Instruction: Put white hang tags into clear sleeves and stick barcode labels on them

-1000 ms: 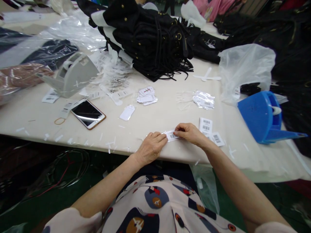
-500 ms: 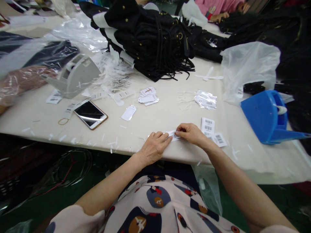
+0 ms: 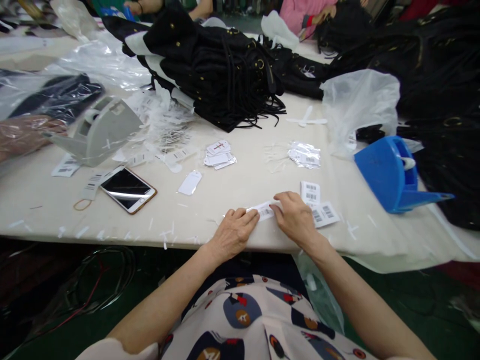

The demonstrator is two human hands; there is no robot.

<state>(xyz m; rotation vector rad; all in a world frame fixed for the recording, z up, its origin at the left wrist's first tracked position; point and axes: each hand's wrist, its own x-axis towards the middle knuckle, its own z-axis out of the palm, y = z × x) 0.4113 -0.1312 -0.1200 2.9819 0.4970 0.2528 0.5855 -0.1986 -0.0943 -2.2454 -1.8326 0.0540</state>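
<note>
A white hang tag (image 3: pixel 264 211) with a printed barcode label lies near the table's front edge. The fingertips of my left hand (image 3: pixel 235 231) hold its left end down, fingers close together. At its right end is my right hand (image 3: pixel 294 216), thumb and forefinger drawn near each other with a sliver of white between them; what that sliver is I cannot make out. Just beyond the right hand lie sheets of barcode stickers (image 3: pixel 325 214). A single blank tag (image 3: pixel 190 182) and a small pile of tags (image 3: pixel 219 155) lie farther left.
A blue tape dispenser (image 3: pixel 392 175) stands at right, a grey one (image 3: pixel 99 131) at left. Near the grey one lies a phone (image 3: pixel 128 189). Tags with strings (image 3: pixel 305 154) sit ahead; black fringed bags (image 3: pixel 225 65) are heaped behind. Other people's hands (image 3: pixel 325 14) work across the table.
My right hand has turned and shifted slightly, its thumb and forefinger lifting back from the tag's label. My left hand stays on the tag. The whole view has swung a little.
</note>
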